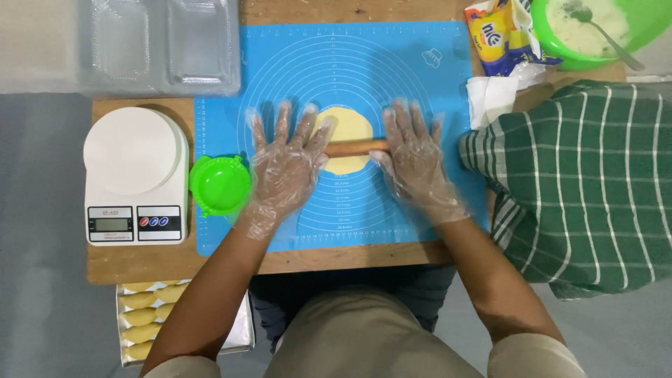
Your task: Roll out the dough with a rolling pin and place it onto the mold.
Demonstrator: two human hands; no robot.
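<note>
Both hands wear clear plastic gloves and lie flat, fingers spread, on the 2 ends of a wooden rolling pin (355,148): the left hand (285,164) presses its left end, the right hand (414,162) its right end, neither curled around it. Between them the pin crosses a round, pale yellow dough disc (348,129) near the middle of a blue silicone mat (364,63). Just left of the left hand sits a green round press mould (220,185), with a white kitchen scale (135,175) beyond it. A green checked cloth (595,182) lies at the right.
</note>
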